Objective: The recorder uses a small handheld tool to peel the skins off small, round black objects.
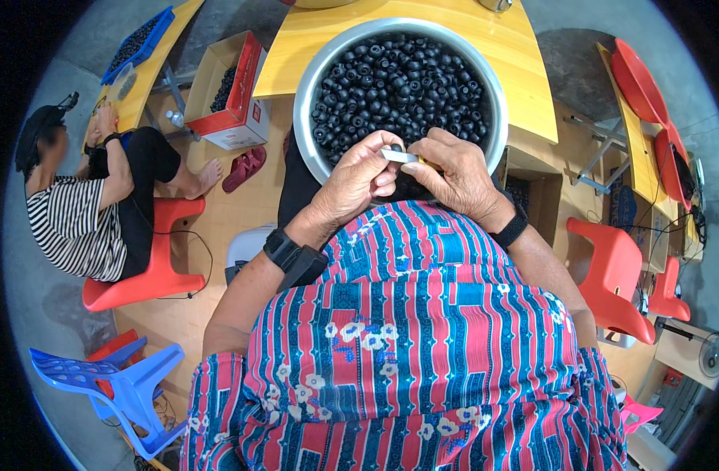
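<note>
black piece (397,147) in left hand (359,174); right hand (459,173) curled round tool (400,156)

Printed Marks Noted on Two Cartons

The open red-and-white rectangular cardboard box (253,125), standing on the floor at left, carries print on its white outer side: a small mark toward the upper part and a further line of characters near the lower edge. Both are too small to read with certainty. At right, a blue cardboard carton (625,207) with pale block capitals stands beneath the bench; the lettering is partly hidden, leaving the wording incomplete.
</note>
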Available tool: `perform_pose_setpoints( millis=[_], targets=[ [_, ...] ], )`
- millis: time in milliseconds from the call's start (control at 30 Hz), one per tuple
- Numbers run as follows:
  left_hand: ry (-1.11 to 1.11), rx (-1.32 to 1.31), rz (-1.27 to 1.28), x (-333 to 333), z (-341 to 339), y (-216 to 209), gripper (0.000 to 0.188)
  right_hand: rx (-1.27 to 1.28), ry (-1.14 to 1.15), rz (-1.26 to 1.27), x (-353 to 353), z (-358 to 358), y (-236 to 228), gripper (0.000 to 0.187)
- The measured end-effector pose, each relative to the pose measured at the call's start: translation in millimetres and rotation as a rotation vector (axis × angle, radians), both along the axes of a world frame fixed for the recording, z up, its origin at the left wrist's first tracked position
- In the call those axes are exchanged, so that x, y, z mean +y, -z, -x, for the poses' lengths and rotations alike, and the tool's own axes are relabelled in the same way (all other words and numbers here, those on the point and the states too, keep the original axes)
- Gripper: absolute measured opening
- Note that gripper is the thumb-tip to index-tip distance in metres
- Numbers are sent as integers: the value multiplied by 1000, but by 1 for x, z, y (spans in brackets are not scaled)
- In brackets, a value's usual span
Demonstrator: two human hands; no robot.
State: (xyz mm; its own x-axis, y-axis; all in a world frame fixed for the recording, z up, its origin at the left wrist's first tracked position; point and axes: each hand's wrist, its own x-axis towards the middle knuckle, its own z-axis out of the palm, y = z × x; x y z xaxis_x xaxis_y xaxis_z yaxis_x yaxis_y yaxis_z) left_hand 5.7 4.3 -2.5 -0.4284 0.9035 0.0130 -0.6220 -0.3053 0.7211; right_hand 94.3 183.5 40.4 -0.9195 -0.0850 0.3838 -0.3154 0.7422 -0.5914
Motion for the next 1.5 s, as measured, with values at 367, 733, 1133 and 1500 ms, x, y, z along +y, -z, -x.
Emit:
perform_pose_setpoints(
  millis=[367,733,1133,1500],
  targets=[
    [-1,16,12,-2,-1,-1,26,23,-8,-67,1,-1,0,23],
    [8,16,-9,-2,0,2,25,42,-3,-52,0,-2,-1,21],
    [-30,33,22,0,-3,-1,21,17,-2,-16,0,-1,-1,19],
    [-39,-47,36,-1,-3,-3,23,64,118,434,4,7,11,23]
  ],
)
